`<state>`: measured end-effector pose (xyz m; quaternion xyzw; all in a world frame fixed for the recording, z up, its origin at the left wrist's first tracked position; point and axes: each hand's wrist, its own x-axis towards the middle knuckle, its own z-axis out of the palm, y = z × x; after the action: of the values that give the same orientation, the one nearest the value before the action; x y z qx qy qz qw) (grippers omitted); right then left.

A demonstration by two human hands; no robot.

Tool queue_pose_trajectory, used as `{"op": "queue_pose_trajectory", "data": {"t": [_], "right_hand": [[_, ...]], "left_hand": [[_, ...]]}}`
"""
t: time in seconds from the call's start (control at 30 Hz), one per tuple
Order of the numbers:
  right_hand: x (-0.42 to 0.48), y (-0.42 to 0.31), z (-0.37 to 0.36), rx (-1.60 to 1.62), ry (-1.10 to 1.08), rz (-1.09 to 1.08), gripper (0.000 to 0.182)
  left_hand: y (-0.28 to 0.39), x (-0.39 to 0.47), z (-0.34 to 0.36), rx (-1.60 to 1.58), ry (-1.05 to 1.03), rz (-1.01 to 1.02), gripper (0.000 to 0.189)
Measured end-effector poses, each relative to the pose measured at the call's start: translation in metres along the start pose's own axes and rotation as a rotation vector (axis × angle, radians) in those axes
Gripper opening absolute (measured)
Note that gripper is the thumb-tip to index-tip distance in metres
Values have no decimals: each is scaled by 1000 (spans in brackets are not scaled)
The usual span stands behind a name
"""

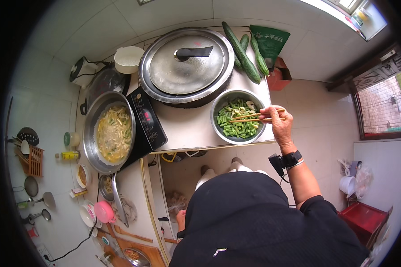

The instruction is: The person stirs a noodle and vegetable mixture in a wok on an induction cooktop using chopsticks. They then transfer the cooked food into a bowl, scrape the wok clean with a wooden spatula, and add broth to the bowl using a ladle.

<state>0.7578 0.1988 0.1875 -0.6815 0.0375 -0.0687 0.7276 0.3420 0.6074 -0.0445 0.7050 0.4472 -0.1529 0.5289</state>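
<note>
My right hand holds a pair of wooden chopsticks over a metal bowl at the counter's front edge. Their tips reach among cut green beans and a few paler pieces in the bowl. Low beside my body, near the cabinet, is my left hand; only part of it shows, and whether it holds anything is unclear. To the left, a frying pan with a long metal handle sits on a black induction cooker. In the pan lies a bubbling, yellowish stew.
A large lidded wok stands behind the bowl. Several cucumbers and a green bag lie at the back right. On the left are a pink cup, bowls, a small pan and a wooden cutting board.
</note>
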Motion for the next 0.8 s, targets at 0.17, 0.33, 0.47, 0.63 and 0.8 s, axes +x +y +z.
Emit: {"op": "queue_pose_trajectory", "data": {"t": [0.17, 0.33, 0.47, 0.63, 0.8], "right_hand": [[3, -9, -6, 22, 84, 14, 20], [1, -15, -8, -20, 23, 4, 21], [0, -10, -2, -57, -51, -17, 21], [-3, -10, 10, -68, -85, -58, 20], [-3, -12, -2, -58, 27, -38, 19]], "left_hand": [[-33, 6, -6, 43, -20, 105, 19], [-39, 13, -7, 145, -19, 79, 17], [-35, 12, -5, -17, -45, 70, 17], [-13, 6, -1, -1, -28, 78, 19], [11, 0, 2, 48, -19, 47, 19]]}}
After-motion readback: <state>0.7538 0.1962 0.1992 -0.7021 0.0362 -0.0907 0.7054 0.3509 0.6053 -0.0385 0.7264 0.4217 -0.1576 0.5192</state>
